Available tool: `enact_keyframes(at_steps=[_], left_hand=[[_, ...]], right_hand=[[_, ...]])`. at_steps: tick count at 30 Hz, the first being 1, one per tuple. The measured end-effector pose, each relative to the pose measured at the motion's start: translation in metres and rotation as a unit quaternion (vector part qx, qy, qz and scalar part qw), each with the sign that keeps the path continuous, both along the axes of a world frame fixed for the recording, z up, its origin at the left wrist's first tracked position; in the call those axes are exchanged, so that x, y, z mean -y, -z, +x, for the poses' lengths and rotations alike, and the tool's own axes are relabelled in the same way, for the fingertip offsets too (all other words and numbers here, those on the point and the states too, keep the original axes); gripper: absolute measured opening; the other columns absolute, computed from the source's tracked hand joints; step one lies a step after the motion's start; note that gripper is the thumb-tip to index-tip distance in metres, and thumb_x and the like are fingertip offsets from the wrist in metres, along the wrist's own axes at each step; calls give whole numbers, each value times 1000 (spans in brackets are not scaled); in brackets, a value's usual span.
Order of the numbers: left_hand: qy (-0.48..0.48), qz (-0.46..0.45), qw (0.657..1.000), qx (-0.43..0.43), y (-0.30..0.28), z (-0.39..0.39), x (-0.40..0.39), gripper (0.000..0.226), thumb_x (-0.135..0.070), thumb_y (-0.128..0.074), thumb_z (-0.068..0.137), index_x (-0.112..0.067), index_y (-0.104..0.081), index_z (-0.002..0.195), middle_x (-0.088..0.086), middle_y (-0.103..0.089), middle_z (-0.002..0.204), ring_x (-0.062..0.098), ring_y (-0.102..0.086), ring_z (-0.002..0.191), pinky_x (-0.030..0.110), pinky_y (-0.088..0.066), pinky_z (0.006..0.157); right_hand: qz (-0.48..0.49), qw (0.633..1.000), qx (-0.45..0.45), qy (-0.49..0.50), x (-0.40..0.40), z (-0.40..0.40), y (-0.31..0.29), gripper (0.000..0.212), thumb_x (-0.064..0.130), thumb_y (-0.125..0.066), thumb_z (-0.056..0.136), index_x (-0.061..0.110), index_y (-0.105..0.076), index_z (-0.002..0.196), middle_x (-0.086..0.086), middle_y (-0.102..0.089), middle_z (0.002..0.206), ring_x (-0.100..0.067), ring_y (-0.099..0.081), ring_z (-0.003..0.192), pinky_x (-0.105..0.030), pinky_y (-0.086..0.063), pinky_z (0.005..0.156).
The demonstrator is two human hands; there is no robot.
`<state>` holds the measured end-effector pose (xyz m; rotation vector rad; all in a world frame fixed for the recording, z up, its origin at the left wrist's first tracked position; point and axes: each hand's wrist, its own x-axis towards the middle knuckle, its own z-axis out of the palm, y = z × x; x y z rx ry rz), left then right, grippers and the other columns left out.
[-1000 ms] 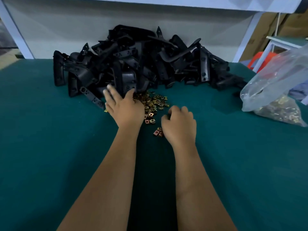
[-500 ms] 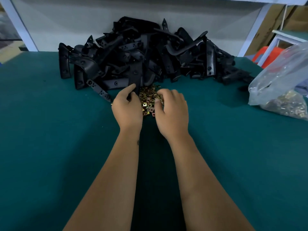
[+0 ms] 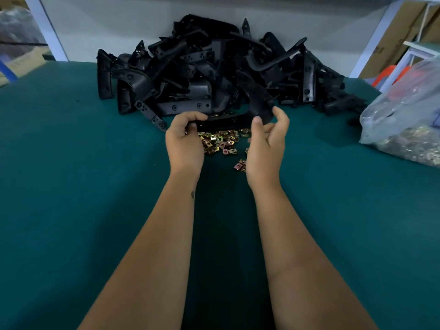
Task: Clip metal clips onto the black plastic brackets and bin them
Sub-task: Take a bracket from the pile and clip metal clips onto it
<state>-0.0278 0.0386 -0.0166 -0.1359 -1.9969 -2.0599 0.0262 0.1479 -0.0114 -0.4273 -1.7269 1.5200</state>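
A green table (image 3: pixel 71 186) carries a big heap of black brackets (image 3: pixel 214 75) at its far middle. A clear bag (image 3: pixel 404 125) lies far right. Both hands lift 1 bracket (image 3: pixel 228 121) over the loose metal clips (image 3: pixel 219 141): left hand (image 3: pixel 184 141) curled round its left end, right hand (image 3: pixel 266 148) pinching its right end.

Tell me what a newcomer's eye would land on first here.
First, the big heap of black plastic brackets at the far edge of the green table. Next, the left hand and right hand holding one bracket above scattered brass-coloured clips. A clear bag lies at right.
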Motion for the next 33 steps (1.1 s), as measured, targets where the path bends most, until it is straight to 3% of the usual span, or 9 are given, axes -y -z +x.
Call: enact_keyframes(at_steps=[5,9,13,16,20,22,25,27,33], left_hand=[[-3,-36,999,-36,-2,2,1,49,10,-41,95,-31,-66,84,-8,-64,97,2,-56,88,16,-45,85],[1,-110,985,-135,-2,8,1,53,23,-41,80,-19,-72,82,-4,-66,100,-7,-57,97,10,-41,95],[47,-228,948,-217,0,10,-5,43,28,-47,75,-3,-77,78,9,-68,107,22,-59,116,10,-35,104],[72,-300,924,-225,2,9,-6,34,26,-55,74,-1,-75,76,11,-66,113,28,-52,128,3,-26,104],[67,-317,925,-198,1,11,-5,23,19,-62,78,0,-75,83,12,-60,119,29,-45,135,3,-20,107],[52,-312,926,-208,1,12,-6,20,14,-64,80,-1,-76,88,14,-58,120,32,-44,133,15,-26,112],[30,-290,938,-187,1,12,-8,20,8,-62,85,-3,-76,96,12,-55,128,28,-38,137,13,-23,113],[30,-273,950,-149,1,12,-10,22,4,-60,89,-6,-75,101,7,-52,135,23,-35,140,14,-25,112],[27,-243,962,-118,-6,17,-16,22,-6,-57,94,-12,-76,103,-1,-55,130,18,-37,129,8,-20,101]], right_hand=[[-76,997,-5,5,0,0,-5,49,21,-58,97,21,-38,142,11,-53,97,9,-51,59,-7,-41,50],[-150,987,-44,-19,-2,1,-10,55,22,-67,92,24,-39,139,2,-63,111,3,-54,61,-15,-48,61],[-167,983,-81,7,-2,0,-12,63,21,-71,90,20,-34,141,23,-65,97,9,-58,61,-15,-51,61],[-226,970,-81,48,-9,-2,-11,42,19,-71,90,19,-44,122,-3,-59,118,2,-63,76,-27,-57,70],[-252,962,-70,80,-14,-3,-10,25,5,-65,92,21,-46,95,-3,-61,97,-2,-63,65,-19,-52,61],[-228,968,-78,68,-11,-3,-11,23,-2,-60,92,16,-45,96,0,-59,93,0,-64,62,-20,-54,63],[-164,982,-61,65,-1,-3,-9,17,0,-59,93,11,-45,96,5,-55,84,-9,-61,73,-23,-53,69],[-124,988,-54,70,6,-3,-9,17,2,-59,93,13,-48,89,7,-57,79,2,-58,69,-11,-46,62],[37,990,-60,118,15,0,-10,18,1,-60,92,13,-47,86,-9,-56,98,15,-50,77,-4,-38,70]])
